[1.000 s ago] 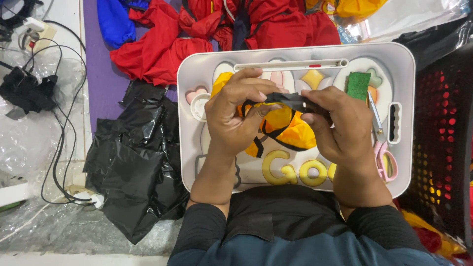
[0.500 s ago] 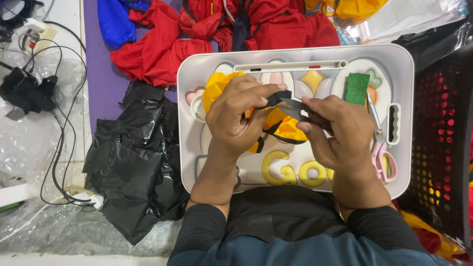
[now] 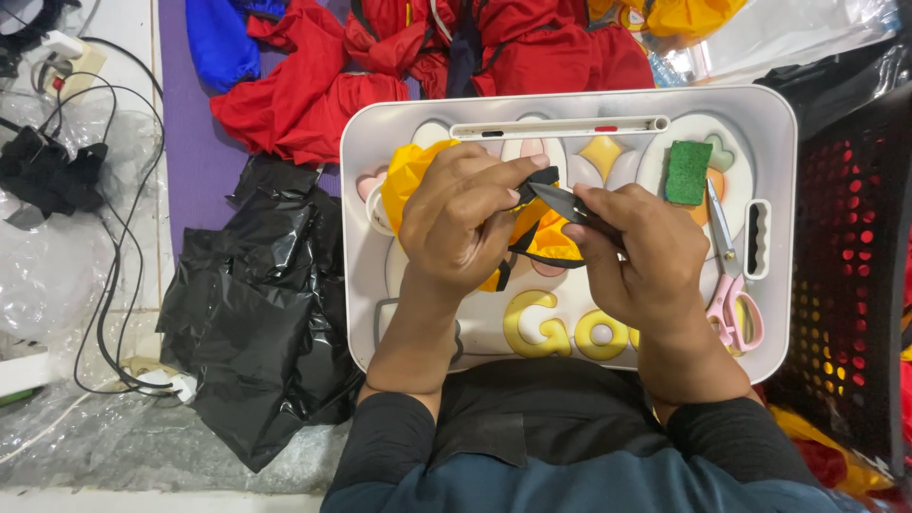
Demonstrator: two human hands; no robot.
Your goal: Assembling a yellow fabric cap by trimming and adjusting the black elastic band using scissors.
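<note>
Two hands work over one white tray (image 3: pixel 380 142): the left hand (image 3: pixel 465 223) and the right hand (image 3: pixel 636 252) each have fingers closed on one yellow cloth piece (image 3: pixel 413 176) with a black strap (image 3: pixel 560 201), held above the tray's middle. One green sponge (image 3: pixel 686 173) and one pair of pink scissors (image 3: pixel 727 285) lie near its right edge.

We cannot see most of the yellow fabric piece (image 3: pixel 410 180); the left hand (image 3: pixel 465 223) covers its middle. The black strap (image 3: pixel 570 204) vanishes under the right hand (image 3: pixel 646 252), so its far end is hidden. Both hands also mask part of the yellow lettering (image 3: pixel 537 323) on the white tray (image 3: pixel 774 285). The red garments (image 3: pixel 323 85) and black basket (image 3: pixel 855 285) are cut off by the frame's edges. The scissors (image 3: pixel 727 275) show only partly beside the right hand.
</note>
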